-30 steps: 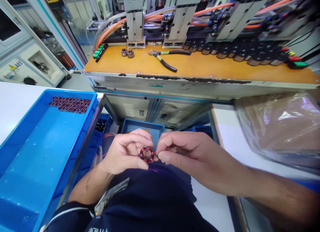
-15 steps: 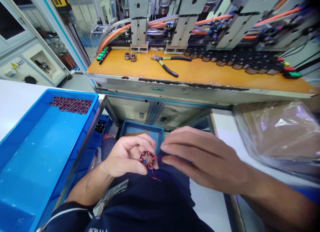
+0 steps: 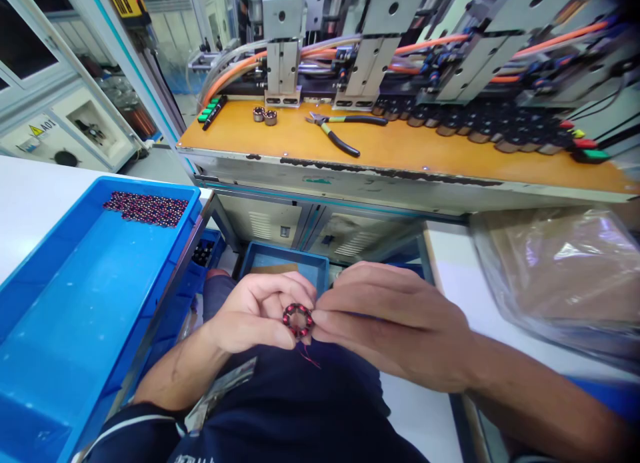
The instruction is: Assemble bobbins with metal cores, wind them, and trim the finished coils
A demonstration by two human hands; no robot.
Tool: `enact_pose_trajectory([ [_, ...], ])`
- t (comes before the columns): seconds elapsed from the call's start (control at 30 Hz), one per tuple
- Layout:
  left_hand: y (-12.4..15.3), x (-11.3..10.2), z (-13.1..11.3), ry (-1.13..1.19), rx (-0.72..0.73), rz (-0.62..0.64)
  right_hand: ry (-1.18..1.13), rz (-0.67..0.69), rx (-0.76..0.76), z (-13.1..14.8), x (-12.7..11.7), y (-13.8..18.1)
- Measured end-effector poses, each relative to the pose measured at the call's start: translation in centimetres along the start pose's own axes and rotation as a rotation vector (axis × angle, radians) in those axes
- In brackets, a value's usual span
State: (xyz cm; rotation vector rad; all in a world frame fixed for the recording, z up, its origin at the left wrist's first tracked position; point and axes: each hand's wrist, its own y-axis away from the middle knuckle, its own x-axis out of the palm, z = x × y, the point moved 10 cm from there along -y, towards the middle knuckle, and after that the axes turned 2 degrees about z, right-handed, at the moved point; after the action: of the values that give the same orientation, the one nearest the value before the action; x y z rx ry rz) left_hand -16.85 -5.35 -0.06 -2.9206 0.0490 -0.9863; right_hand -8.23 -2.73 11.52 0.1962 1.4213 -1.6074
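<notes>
A small ring-shaped motor stator [image 3: 298,321] with red copper windings faces me in front of my dark shirt. My left hand [image 3: 257,310] holds it by its edge, thumb below and fingers curled behind. Thin red wire ends [image 3: 311,358] hang loose beneath the ring. My right hand [image 3: 390,320] is at the ring's right side, its thumb and fingertips pressed together by the rim. The wires seen on that side a moment ago are hidden at those fingertips, so what they pinch is not visible.
At left a blue tray [image 3: 85,303] holds many wound stators [image 3: 147,208] in its far corner. Pliers [image 3: 335,131], markers [image 3: 212,113] and two metal rings [image 3: 265,116] lie on the orange bench [image 3: 400,150] under the machine. Plastic-wrapped cardboard [image 3: 555,270] is at right.
My right hand has moved left to the ring and its fingertips have closed beside the rim. The right-hand wires are now covered. The ring has turned slightly in my left hand.
</notes>
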Motion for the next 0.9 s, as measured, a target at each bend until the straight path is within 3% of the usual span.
enact_pose_trajectory([
  [0.23,-0.2,0.3,-2.0,-0.154,0.17,0.025,0.035,-0.131,0.185,-0.6,0.0,1.0],
  [0.4,0.1,0.2,-3.2,-0.327,0.291,-0.032,-0.024,-0.236,0.315,-1.7,0.5,1.9],
  [0.47,0.3,-0.3,-3.2,-0.347,0.28,-0.065,-0.013,-0.266,0.294,-1.7,0.6,2.0],
  [0.67,0.8,-1.2,-0.8,-0.36,0.014,-0.05,0.029,-0.273,0.232,-1.4,0.8,2.3],
  [0.9,1.0,-0.8,-2.0,-0.245,0.189,-0.082,0.122,-0.264,0.358,-1.8,0.8,2.2],
])
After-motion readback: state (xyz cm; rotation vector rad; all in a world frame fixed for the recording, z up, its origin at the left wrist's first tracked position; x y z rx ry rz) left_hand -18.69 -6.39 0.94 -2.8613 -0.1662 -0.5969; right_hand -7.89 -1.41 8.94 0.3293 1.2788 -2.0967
